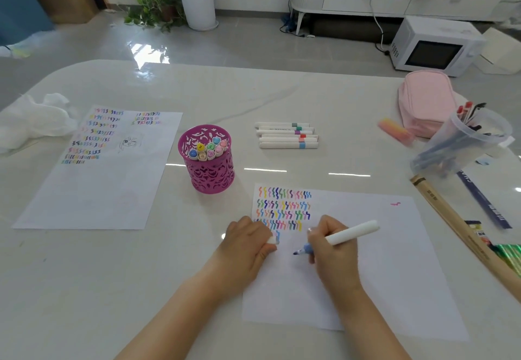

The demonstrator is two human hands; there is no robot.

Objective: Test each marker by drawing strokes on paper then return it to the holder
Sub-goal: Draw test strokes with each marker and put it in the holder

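A white-barrelled marker (352,232) is held in the right hand (331,244). The grip is closed round the barrel near its blue front end. The dark blue tip is pointed down and left at a sheet of paper (389,280); whether the tip touches the sheet cannot be told. A small white cap (273,240) is pinched in the curled grip of the left hand (248,242), which is rested on the paper's left edge. Rows of coloured squiggles (284,207) are seen on the paper's far left corner, just beyond both hands.

A magenta cut-out metal holder (211,176) is stood upright on the table (253,97), left of and beyond the paper. It is filled with capped markers (210,149), cap ends up. Six white markers (287,135) are laid side by side, farther back and right of the holder.

A second sheet (98,190), marked with strokes along its far part, is laid at the left, with crumpled tissue (31,120) beside it. At the right, a pink pouch (425,100), a tilted clear jar of pens (462,145) and a wooden ruler (451,218) are seen.
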